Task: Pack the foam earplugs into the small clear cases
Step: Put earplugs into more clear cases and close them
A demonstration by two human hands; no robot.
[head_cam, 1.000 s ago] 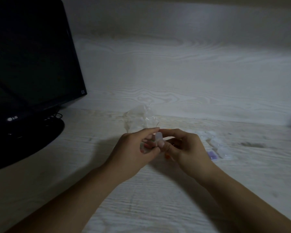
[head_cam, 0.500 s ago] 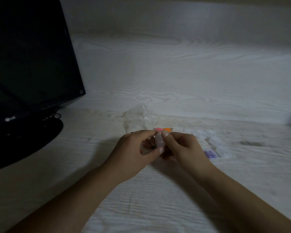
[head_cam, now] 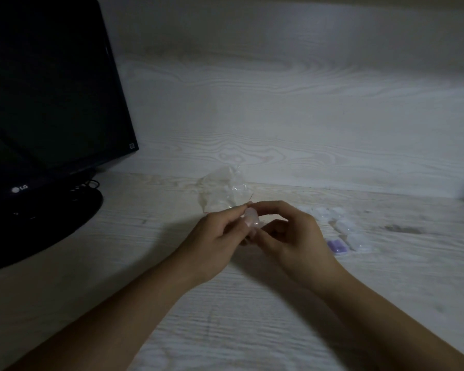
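Nearest, over the pale wooden desk [head_cam: 225, 325]: left hand [head_cam: 214, 242] and right hand [head_cam: 292, 239] meeting, both pinching one small clear case [head_cam: 251, 219] between fingertips. Right of them, more clear cases [head_cam: 343, 226], one purple-filled case [head_cam: 337, 246]. Just beyond, a crumpled clear plastic bag [head_cam: 223, 191]. Far left, a dark monitor [head_cam: 46, 103].

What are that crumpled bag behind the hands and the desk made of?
The crumpled bag looks like thin clear plastic film: see-through, creased, with glossy highlights. The desk shows pale, whitewashed wood grain with a matte look; real wood or printed laminate, I cannot tell.
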